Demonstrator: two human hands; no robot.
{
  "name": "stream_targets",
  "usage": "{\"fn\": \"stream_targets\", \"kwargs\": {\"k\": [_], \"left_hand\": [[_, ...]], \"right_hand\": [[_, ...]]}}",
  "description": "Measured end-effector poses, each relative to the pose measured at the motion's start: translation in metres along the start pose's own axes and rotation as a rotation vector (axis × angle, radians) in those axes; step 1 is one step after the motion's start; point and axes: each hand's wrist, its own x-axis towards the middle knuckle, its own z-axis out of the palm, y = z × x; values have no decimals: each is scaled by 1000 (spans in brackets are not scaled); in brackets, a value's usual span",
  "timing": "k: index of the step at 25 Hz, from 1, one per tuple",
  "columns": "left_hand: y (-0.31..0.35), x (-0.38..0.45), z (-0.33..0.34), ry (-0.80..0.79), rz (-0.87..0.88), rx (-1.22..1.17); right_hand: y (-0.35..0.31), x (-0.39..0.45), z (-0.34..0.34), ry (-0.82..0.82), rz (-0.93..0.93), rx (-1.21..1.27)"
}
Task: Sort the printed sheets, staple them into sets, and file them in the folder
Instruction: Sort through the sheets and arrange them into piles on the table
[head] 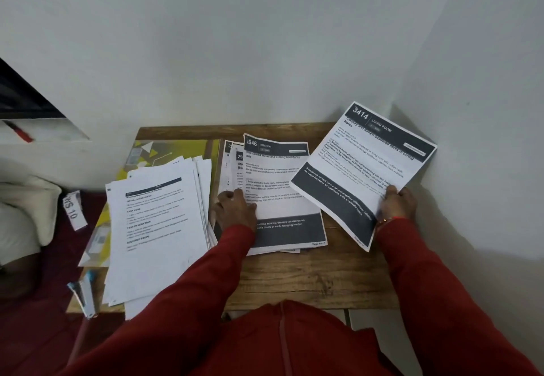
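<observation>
My right hand (396,203) grips the lower edge of a printed sheet headed "3414 Living Room" (365,166), lifted and tilted above the right side of the wooden table (318,278). My left hand (234,208) rests with curled fingers on the left edge of a small stack of dark-banded sheets (282,193), topped by a "Kitchen" page. A larger loose pile of white text sheets (156,234) lies at the table's left. It partly covers a yellow patterned folder (176,149). A stapler (85,293) sits at the front left corner.
White walls close in behind and to the right of the table. A white paper label (73,209) lies on the dark red surface to the left, beside a white cushion (23,214). Bare wood shows in front of the stacks.
</observation>
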Motion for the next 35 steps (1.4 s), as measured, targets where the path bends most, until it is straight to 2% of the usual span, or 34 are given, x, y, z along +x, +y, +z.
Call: {"fn": "stream_targets", "kwargs": {"k": [4,8,11,13,17,21,24,28,31,35], "left_hand": [[4,-1,2,8,-17,-47],[4,6,-5,-90,-157,-128],[5,5,-8,-103,-171,-69],[4,7,-8,-59,-87,-86],[3,3,-34,46,97,-455],[-29,25,-101,224,41,-655],[-78,58,-143,276,-19,-761],[-120,77,-156,195,-195,-1012],[-111,70,-151,90,-188,-1180],[-86,65,-142,-93,-152,-1248]], "right_hand": [[3,4,-3,12,-24,-32],[12,6,-6,3,17,-88],[22,7,-9,-11,73,-101],[27,7,-12,-26,93,-118],[25,3,-13,-50,71,-138],[11,7,-3,-30,43,-126],[-4,15,7,-19,-28,-189],[-24,14,23,-21,-174,-293],[-28,7,31,-48,-256,-358],[-20,-15,50,-168,-343,-425]]}}
